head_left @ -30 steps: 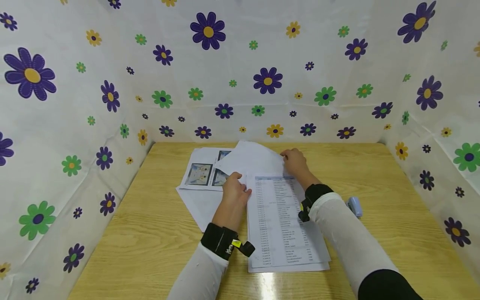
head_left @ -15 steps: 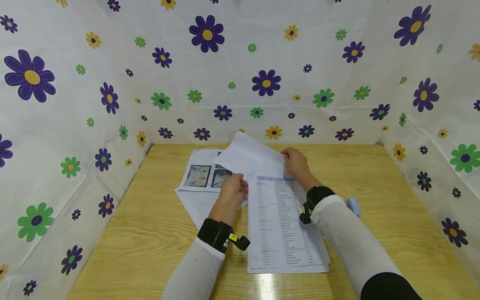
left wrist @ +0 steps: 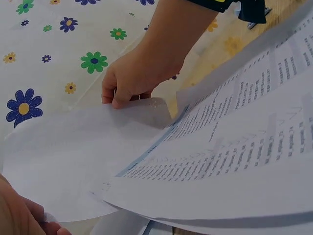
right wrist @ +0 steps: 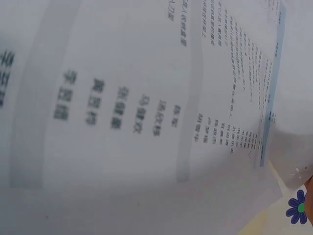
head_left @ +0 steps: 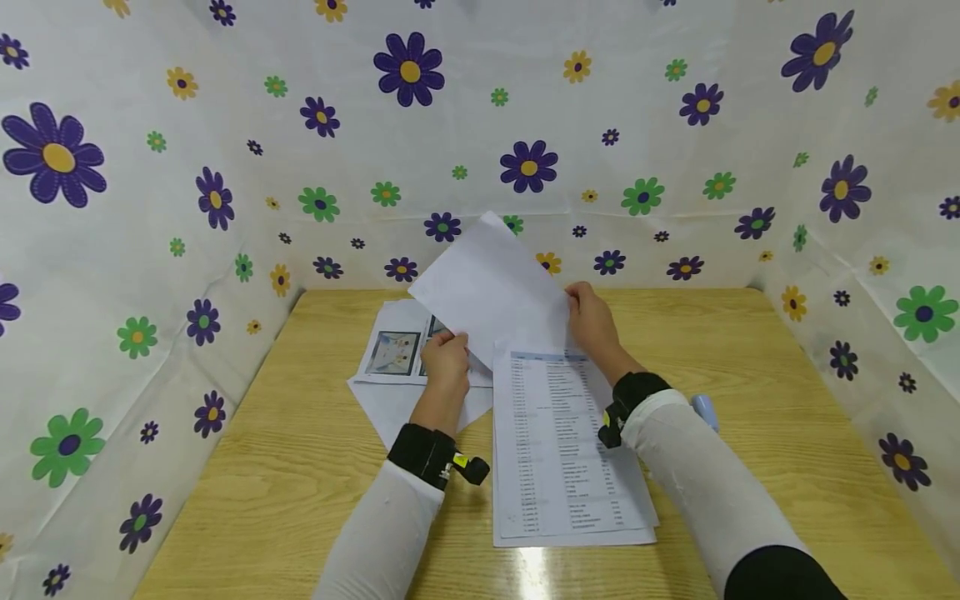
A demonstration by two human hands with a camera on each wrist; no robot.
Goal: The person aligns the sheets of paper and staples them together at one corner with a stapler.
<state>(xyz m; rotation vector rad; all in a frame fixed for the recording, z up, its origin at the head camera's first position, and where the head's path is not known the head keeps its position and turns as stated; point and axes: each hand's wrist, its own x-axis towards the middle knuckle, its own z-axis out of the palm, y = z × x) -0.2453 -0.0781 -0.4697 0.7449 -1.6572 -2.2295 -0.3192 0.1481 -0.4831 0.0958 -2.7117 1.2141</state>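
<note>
A blank white sheet of paper (head_left: 495, 287) is raised at the back of the table, its top corner against the flowered backdrop. My right hand (head_left: 594, 327) pinches its right edge; in the left wrist view that hand (left wrist: 142, 73) has thumb and fingers on the paper. My left hand (head_left: 446, 364) holds the sheet's lower left edge, and only part of it (left wrist: 22, 215) shows in the left wrist view. Below lies a stack of printed sheets (head_left: 562, 450) with a table of text. The right wrist view is mostly filled by this printed page (right wrist: 146, 147).
Left of the stack, a sheet with printed pictures (head_left: 393, 353) lies over another white sheet (head_left: 382, 408), partly behind my left hand. A small light-blue object (head_left: 703, 411) sits beside my right sleeve, partly hidden. A flowered cloth (head_left: 465, 125) surrounds the wooden table (head_left: 300, 467).
The blank sheet has risen and now stands more upright. My left hand has moved left and slightly back, away from the stack, onto the sheet's edge. The right hand stays almost in place.
</note>
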